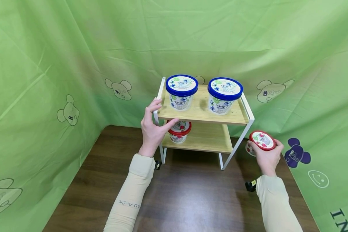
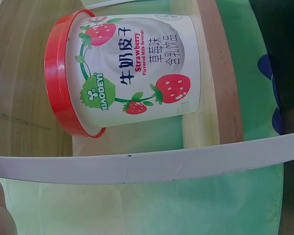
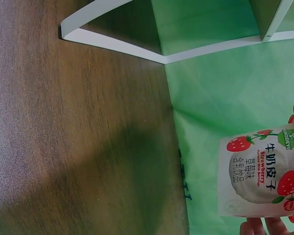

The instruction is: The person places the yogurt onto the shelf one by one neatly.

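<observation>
In the head view my right hand point(image 1: 269, 160) grips a red-lidded strawberry milk tub point(image 1: 262, 140) around its lid, to the right of the rack. Its strawberry-printed side point(image 3: 255, 171) faces the right wrist camera. My left hand point(image 1: 154, 129) is at the upper left front corner of the two-tier rack point(image 1: 203, 119), fingers beside the white frame and thumb stretched along the top board's front edge. A second red-lidded tub point(image 2: 137, 68) stands on the lower board near that hand. Two blue-lidded tubs point(image 1: 182, 92) point(image 1: 224, 96) stand on the top board.
The rack's white metal frame point(image 2: 137, 168) stands on a dark wooden surface point(image 1: 188, 193). Green cloth point(image 1: 203, 32) with printed bear heads hangs behind it and along both sides. Shelf space lies right of the red tub on the lower board point(image 1: 208, 138).
</observation>
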Motion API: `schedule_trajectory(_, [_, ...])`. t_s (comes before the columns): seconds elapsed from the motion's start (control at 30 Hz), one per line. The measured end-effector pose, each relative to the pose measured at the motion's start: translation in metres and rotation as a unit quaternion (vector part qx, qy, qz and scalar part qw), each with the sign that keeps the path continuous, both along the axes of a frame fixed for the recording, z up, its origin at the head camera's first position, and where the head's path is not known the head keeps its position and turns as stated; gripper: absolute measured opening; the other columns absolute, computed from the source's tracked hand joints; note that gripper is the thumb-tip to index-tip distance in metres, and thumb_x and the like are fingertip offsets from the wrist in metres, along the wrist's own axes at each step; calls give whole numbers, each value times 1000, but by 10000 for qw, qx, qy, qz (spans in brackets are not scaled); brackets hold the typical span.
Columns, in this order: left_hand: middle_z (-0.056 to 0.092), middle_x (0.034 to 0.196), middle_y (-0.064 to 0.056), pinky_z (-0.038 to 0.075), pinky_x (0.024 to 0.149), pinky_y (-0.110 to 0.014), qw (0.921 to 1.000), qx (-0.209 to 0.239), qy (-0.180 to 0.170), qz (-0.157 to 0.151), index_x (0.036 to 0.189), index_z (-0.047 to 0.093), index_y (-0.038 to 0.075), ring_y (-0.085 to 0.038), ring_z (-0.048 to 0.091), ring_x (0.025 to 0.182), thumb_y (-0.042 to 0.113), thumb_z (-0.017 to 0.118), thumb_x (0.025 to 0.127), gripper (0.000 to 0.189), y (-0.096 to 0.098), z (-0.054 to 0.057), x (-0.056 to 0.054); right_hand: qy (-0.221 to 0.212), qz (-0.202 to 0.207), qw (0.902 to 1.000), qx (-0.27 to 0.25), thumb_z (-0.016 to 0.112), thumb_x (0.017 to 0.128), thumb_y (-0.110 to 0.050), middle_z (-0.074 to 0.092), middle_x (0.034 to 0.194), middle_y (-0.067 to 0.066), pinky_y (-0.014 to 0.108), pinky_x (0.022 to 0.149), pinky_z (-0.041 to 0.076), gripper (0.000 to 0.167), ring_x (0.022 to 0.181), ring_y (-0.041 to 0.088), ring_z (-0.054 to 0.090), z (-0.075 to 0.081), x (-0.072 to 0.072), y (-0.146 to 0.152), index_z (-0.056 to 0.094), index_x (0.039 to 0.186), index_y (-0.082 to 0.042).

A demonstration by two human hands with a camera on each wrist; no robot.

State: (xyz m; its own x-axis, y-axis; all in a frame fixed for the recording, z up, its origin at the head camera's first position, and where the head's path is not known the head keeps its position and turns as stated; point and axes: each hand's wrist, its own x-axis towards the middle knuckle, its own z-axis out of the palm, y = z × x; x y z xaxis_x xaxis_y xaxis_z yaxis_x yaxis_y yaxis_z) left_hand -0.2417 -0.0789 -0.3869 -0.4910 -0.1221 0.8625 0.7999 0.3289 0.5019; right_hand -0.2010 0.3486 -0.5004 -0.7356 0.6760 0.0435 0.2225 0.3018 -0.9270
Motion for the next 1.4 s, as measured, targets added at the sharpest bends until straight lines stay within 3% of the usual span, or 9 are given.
schedule_trajectory(0.67, [59, 141, -11, 36, 115, -44, 10000, -27, -23, -27, 122, 53, 4, -26, 45, 140, 12, 97, 69, 69, 0, -2, -1, 119, -57, 9998, 130, 90, 76, -40, 38, 154, 12, 37, 117, 28, 102, 139, 25, 37, 3, 6, -3, 25, 151, -19])
schedule_trajectory(0.83, [60, 139, -13, 37, 115, -43, 10000, 22, 1, -19, 121, 54, 2, -32, 47, 138, 9, 98, 66, 71, 0, 0, -1, 190, -38, 9998, 110, 90, 76, -39, 38, 153, 11, 38, 117, 28, 102, 139, 24, 37, 6, 8, -4, 25, 152, -19])
schedule_trajectory(0.97, [61, 135, -21, 37, 115, -44, 10000, 37, 78, 20, 119, 53, -3, -41, 48, 135, 2, 98, 63, 72, 2, 4, 2, 243, 5, 9996, 121, 90, 77, -38, 38, 154, 10, 37, 117, 28, 101, 139, 23, 37, 10, 9, -5, 25, 153, -19])
schedule_trajectory(1.23, [60, 131, -29, 37, 114, -43, 10000, 59, 63, 17, 115, 51, -10, -46, 49, 133, -8, 94, 62, 68, 7, 26, 23, 301, 38, 9992, 242, 89, 78, -37, 38, 154, 9, 38, 117, 28, 100, 139, 23, 37, 15, 11, -6, 26, 153, -18])
schedule_trajectory(1.4, [60, 131, -29, 37, 114, -44, 9999, 61, 110, -2, 115, 51, -9, -47, 48, 132, -8, 95, 63, 69, 6, 22, 19, 322, 37, 9992, 241, 89, 78, -36, 38, 154, 9, 39, 118, 28, 100, 139, 22, 37, 18, 11, -6, 26, 154, -19])
